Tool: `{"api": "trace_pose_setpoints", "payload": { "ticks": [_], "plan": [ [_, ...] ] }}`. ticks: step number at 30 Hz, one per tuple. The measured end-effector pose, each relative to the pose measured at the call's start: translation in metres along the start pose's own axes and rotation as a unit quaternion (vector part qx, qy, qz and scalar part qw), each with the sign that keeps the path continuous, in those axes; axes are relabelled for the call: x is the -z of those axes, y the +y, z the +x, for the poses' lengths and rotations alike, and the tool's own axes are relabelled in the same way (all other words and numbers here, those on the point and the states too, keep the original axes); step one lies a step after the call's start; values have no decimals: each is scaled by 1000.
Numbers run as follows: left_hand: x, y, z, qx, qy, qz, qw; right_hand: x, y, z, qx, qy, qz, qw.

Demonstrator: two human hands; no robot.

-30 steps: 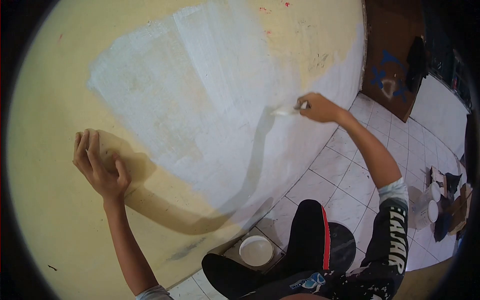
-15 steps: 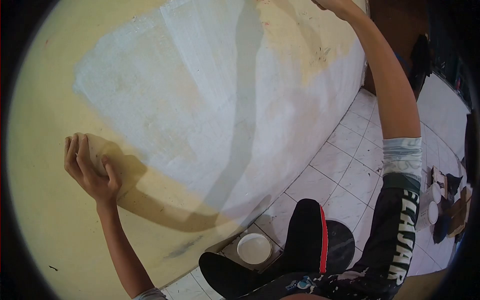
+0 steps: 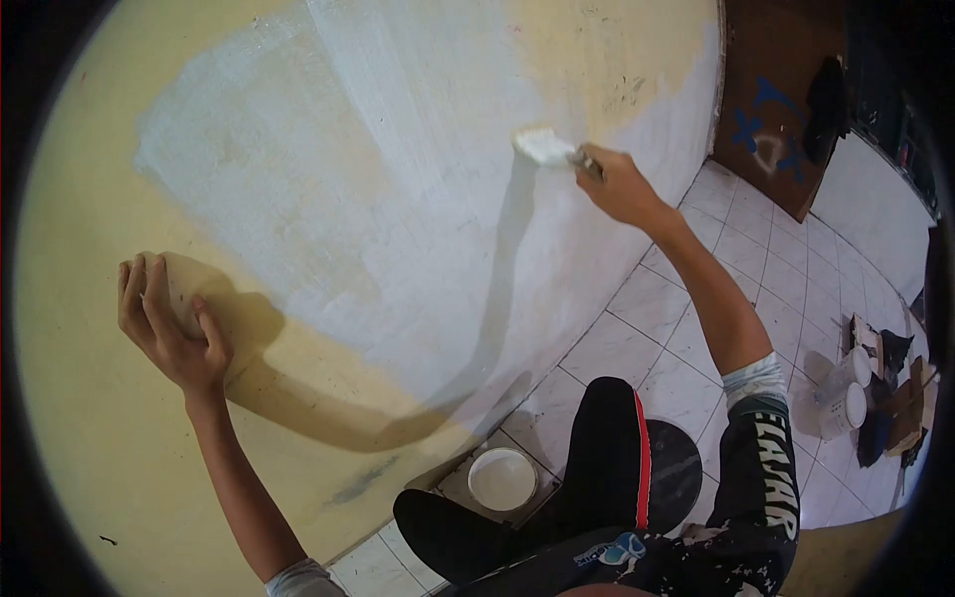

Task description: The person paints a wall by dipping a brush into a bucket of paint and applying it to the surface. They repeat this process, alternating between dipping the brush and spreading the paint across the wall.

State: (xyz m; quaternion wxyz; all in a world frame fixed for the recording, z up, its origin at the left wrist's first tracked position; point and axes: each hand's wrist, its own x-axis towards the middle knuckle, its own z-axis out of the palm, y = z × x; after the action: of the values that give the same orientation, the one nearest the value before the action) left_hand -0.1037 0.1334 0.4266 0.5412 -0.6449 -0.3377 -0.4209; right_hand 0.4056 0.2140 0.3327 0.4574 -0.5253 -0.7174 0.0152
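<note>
My right hand (image 3: 625,189) is closed round the handle of a paintbrush (image 3: 544,146), whose white, paint-covered bristles meet the wall at the border of white and yellow. Against the yellow part of the wall (image 3: 80,358) rests my left hand (image 3: 177,323), fingers spread and slightly curled, holding nothing. A broad patch of white paint (image 3: 428,259) covers the wall's middle, thin in places with yellow showing through. Between my knees on the floor stands an open tub of white paint (image 3: 501,480).
White tiles (image 3: 617,363) cover the floor along the wall's foot. To the right lie white buckets (image 3: 844,408) and cardboard pieces (image 3: 905,413). A brown door (image 3: 781,90) with blue marks stands at the back right. A round dark stool seat (image 3: 671,473) shows beside my leg.
My right hand has come down and left from the top edge of the view, bringing the paintbrush into sight on the wall. My left hand stays against the wall.
</note>
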Motion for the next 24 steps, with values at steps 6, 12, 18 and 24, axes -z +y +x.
{"api": "trace_pose_setpoints", "payload": {
  "ticks": [6, 12, 18, 24],
  "plan": [
    [3, 8, -44, -36, 90, -136, 986, -51, 23, -125, -318, -85, 322, 888],
    [32, 225, -295, 440, -271, -517, 682, -169, 76, -300, -501, -84, 590, 628],
    [43, 335, -523, 644, -575, -228, 450, -164, 57, -312, -520, -162, 555, 628],
    [37, 355, -589, 794, -552, -209, 146, -171, 71, -322, -542, -160, 564, 602]
  ]
}}
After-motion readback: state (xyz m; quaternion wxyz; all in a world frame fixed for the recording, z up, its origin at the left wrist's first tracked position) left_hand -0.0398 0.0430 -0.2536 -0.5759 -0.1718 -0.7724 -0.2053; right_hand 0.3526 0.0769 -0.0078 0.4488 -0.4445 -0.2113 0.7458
